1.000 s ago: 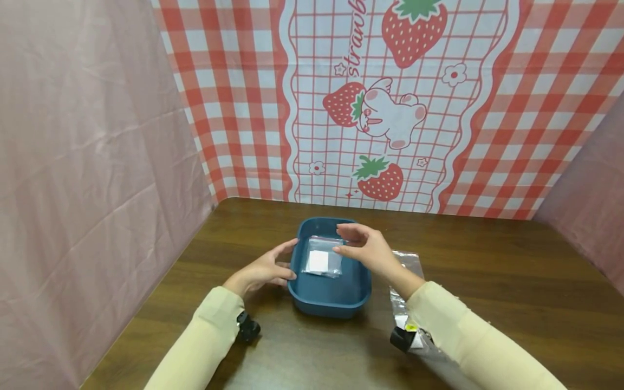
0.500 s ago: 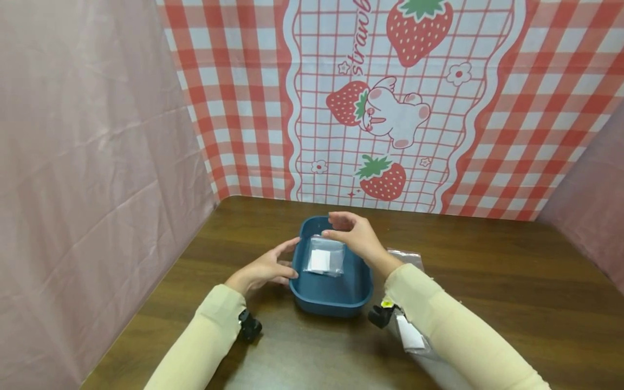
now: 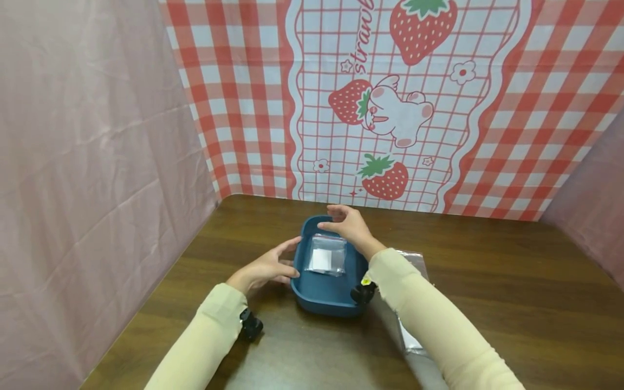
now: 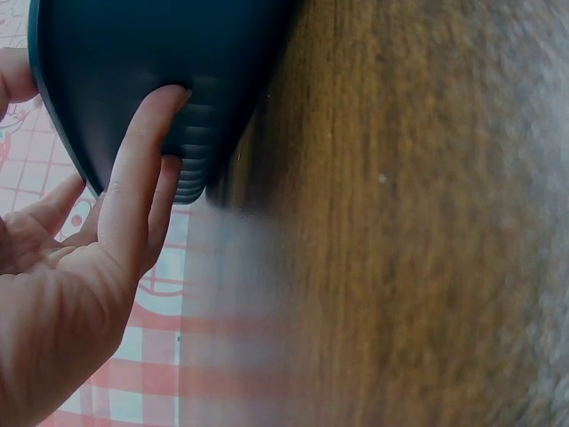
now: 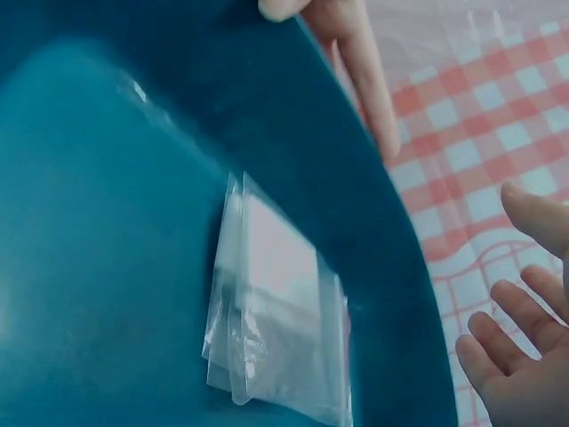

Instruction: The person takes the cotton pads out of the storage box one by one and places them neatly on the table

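Note:
A blue plastic basin [image 3: 322,292] stands on the wooden table. Small clear zip bags [image 3: 327,261] lie overlapped on its floor, with a white piece showing through the plastic; the right wrist view shows their layered edges [image 5: 289,329]. My left hand [image 3: 268,266] touches the basin's left side, its extended fingers against the outer wall in the left wrist view, where part of the hand [image 4: 80,276] shows below the basin. My right hand [image 3: 350,225], fingers gently bent and nothing between them, hovers over the basin's far right end.
A long clear plastic packet [image 3: 411,346] with white contents lies right of the basin, partly under my right sleeve [image 3: 419,303]. A red-checked strawberry cloth [image 3: 380,124] hangs behind the table [image 3: 497,287], and a pink curtain [image 3: 97,162] hangs at the left.
My right hand has moved away from me and slightly left, from above the bags to the basin's far end. My left hand stays at the basin's side, and the bags lie where they were.

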Demonstrator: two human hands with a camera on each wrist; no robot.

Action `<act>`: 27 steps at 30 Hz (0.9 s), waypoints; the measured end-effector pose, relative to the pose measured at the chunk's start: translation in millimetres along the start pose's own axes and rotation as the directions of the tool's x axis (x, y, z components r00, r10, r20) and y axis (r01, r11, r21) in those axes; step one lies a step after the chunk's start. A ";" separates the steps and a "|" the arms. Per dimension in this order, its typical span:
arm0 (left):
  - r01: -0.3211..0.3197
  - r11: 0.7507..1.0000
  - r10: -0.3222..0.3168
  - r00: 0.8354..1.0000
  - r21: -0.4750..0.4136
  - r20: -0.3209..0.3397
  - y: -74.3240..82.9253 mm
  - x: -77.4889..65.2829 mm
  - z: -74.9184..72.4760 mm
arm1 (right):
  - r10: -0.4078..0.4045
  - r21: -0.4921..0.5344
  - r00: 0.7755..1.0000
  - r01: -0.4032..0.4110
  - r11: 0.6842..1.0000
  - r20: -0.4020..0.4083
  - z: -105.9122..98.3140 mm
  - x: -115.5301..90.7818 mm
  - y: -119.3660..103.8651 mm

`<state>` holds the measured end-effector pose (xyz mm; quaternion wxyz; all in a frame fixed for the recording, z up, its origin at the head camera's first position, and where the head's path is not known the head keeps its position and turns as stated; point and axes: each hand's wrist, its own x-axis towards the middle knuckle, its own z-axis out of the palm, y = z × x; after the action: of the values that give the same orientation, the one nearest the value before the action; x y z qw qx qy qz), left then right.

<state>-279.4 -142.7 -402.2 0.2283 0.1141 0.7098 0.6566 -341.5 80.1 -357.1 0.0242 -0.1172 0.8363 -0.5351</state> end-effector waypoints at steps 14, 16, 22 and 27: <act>-0.017 0.999 0.018 1.000 -0.031 0.025 -1.4 2.4 -1.5 | 0.042 -0.292 0.946 0.057 0.955 0.322 7.4 7.7 18.1; -0.018 0.999 0.019 0.999 -0.038 0.030 -0.8 2.3 -1.0 | 0.077 -0.332 0.930 0.050 0.942 0.360 7.0 7.9 20.2; -0.013 0.999 0.014 1.000 -0.030 0.013 0.4 1.2 -0.2 | 0.158 -0.401 0.879 0.041 0.915 0.449 7.6 6.9 22.5; -0.012 0.999 0.013 1.000 -0.031 0.004 0.9 -0.3 -0.4 | 0.171 -0.446 0.848 0.084 0.891 0.502 10.8 6.8 23.8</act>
<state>-279.4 -143.1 -401.3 0.2274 0.1163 0.6982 0.6688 -350.3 78.5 -382.6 0.2377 -0.2425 0.9003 -0.2722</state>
